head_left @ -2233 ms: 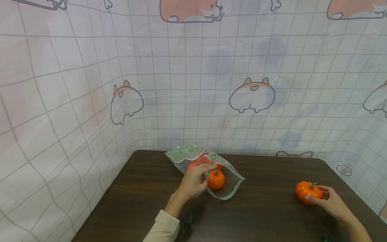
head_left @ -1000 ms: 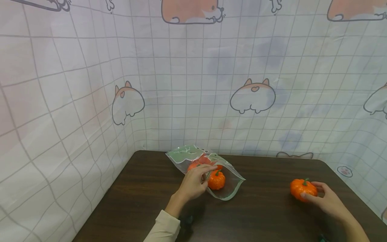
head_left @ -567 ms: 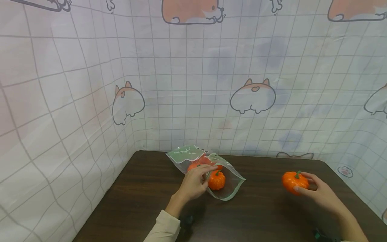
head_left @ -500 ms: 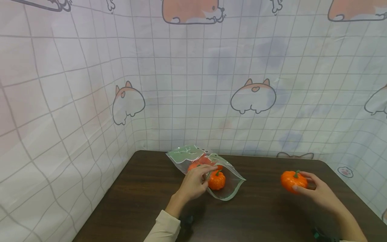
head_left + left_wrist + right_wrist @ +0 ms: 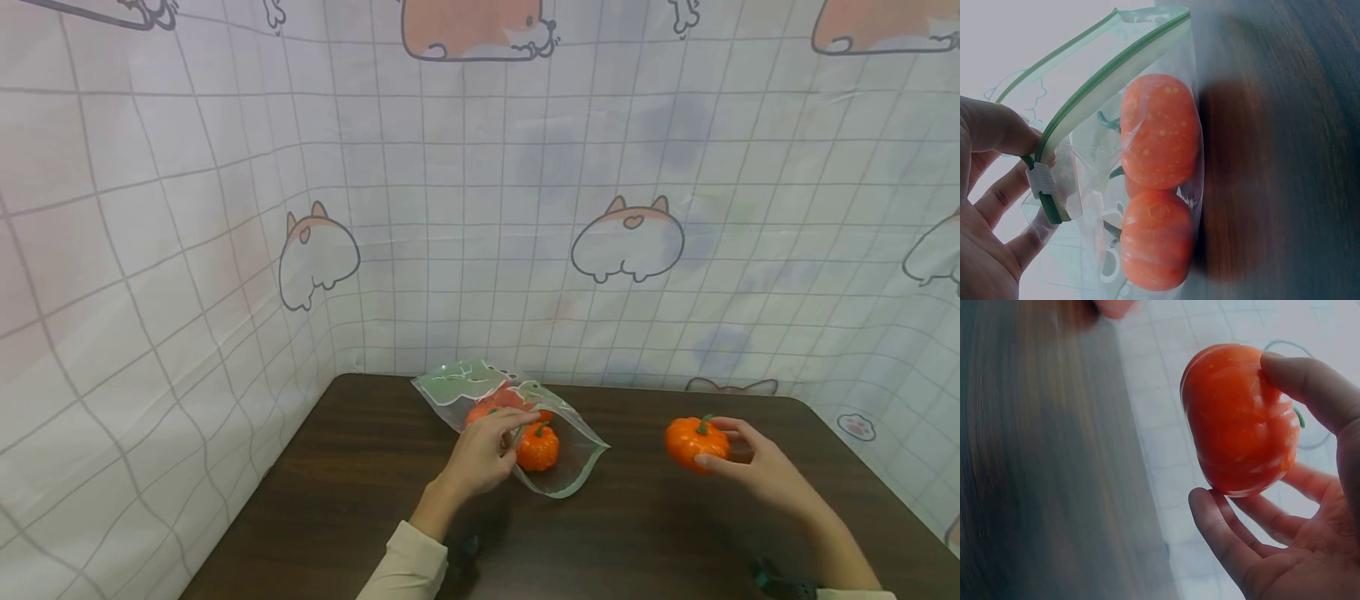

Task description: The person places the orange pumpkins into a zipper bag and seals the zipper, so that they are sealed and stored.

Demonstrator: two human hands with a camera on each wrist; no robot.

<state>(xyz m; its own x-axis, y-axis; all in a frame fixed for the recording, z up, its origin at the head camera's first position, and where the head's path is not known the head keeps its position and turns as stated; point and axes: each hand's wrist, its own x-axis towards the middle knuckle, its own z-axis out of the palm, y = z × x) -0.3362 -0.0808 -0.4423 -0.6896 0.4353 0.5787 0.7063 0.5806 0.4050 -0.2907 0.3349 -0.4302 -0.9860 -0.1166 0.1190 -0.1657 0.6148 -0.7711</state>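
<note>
Right then, the loose pumpkin (image 5: 696, 441) sat lifted off the table (image 5: 360, 492), gripped between thumb & fingers of the right hand (image 5: 753, 471), at approx 3 o'clock from the zip bag (image 5: 558, 467). Bag lay on its side w/ two pumpkins (image 5: 1160, 131) inside; left hand (image 5: 480, 454) pinched its green zip edge. Corgi-print sheet (image 5: 626, 237) stood behind at 12 o'clock.
</note>
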